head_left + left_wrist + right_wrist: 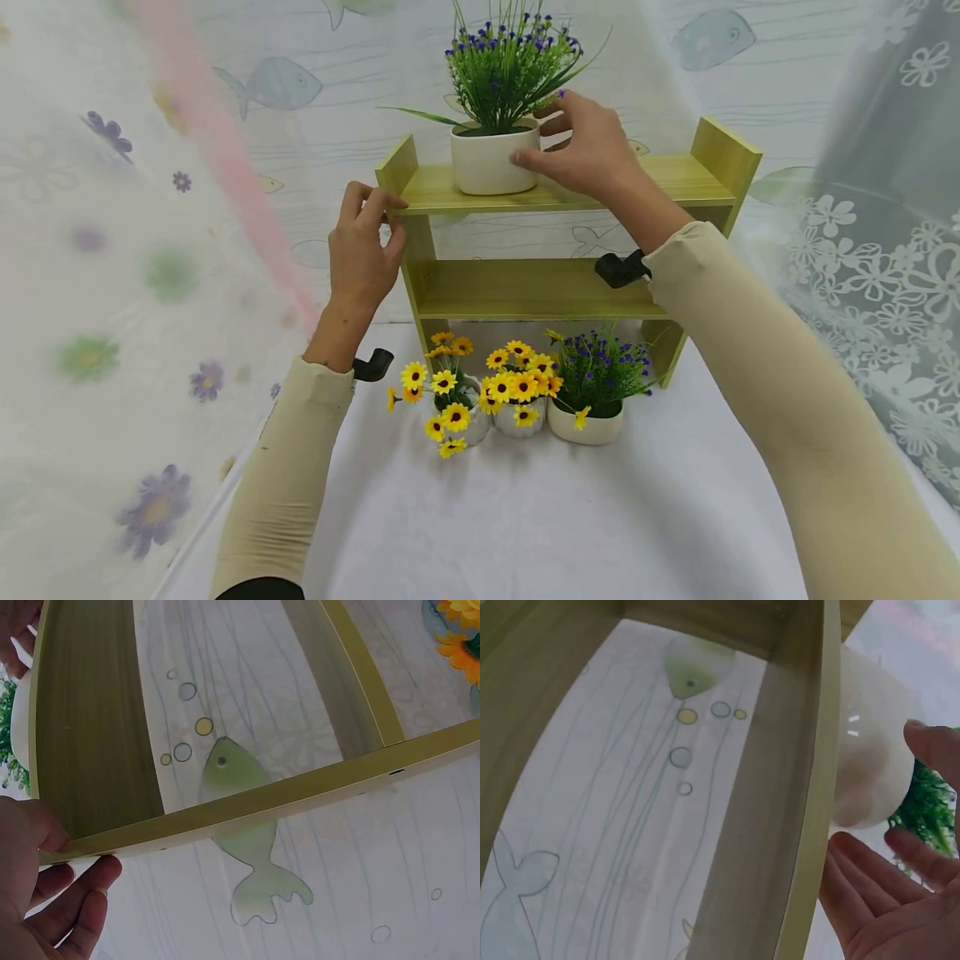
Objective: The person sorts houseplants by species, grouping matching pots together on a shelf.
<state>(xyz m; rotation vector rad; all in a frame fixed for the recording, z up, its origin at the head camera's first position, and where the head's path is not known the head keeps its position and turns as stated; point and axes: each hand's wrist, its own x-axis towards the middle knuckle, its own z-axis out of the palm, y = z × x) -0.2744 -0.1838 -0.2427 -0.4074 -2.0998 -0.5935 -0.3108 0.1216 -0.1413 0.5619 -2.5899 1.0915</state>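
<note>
A white oval pot (491, 162) with purple-flowered greenery (502, 71) stands upright near the left of the wooden shelf unit's (555, 287) top board. Around the pot's right end curves my right hand (585, 150), thumb at its front and fingers behind. In the right wrist view the pot (874, 750) shows past the board's edge, the hand (900, 900) beside it. My left hand (363, 246) pinches the top board's left corner; in the left wrist view its thumb and fingers (94, 881) lie on opposite sides of the side panel.
On the white cloth before the unit stand two whitish pots of yellow flowers (453, 417) (521, 383) and a second purple-flowered pot (588, 427). A fish-patterned curtain (285, 83) hangs behind. Upright end panels (726, 158) bound the top board.
</note>
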